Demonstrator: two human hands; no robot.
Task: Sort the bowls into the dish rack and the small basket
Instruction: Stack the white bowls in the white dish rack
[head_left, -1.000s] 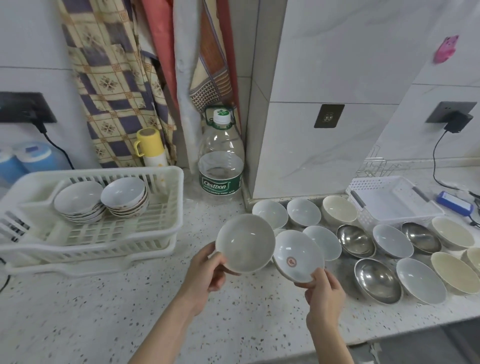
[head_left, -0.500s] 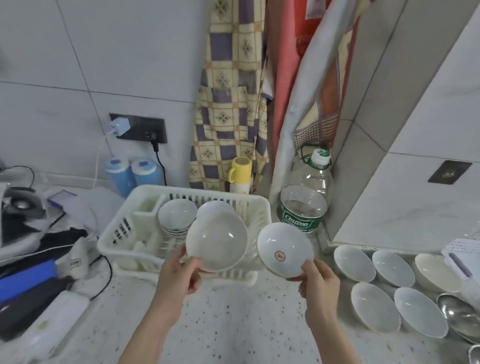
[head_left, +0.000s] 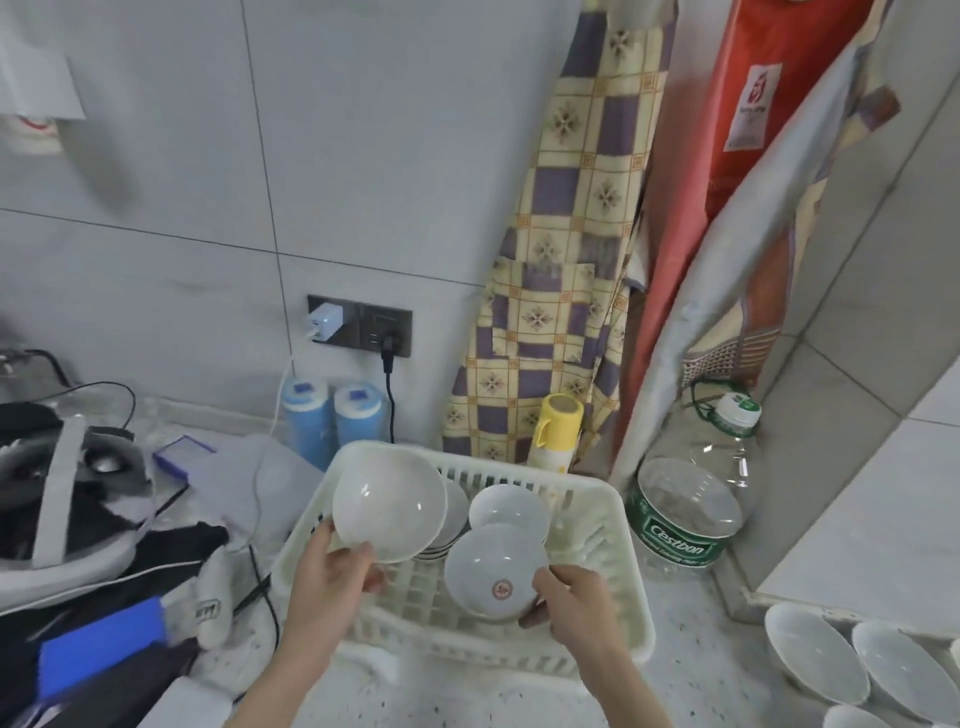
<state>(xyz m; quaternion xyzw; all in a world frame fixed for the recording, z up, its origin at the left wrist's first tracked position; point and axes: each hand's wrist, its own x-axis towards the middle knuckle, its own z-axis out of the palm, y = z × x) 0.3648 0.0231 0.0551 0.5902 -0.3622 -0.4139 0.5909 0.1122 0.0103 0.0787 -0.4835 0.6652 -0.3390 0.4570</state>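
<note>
Both hands over the white dish rack (head_left: 592, 519). Left hand (head_left: 332, 577) pinches a plain white bowl (head_left: 388, 506) above the left stack (head_left: 453, 512); right hand (head_left: 576, 605) grips the red-stamped bowl (head_left: 493, 569), just short of the right stack (head_left: 506, 506).

Grey tiled wall (head_left: 363, 156) with dark socket panel (head_left: 359, 326); speckled tabletop (head_left: 691, 670); checked cloth (head_left: 561, 270) and red cloth (head_left: 727, 171) hanging in corner.
</note>
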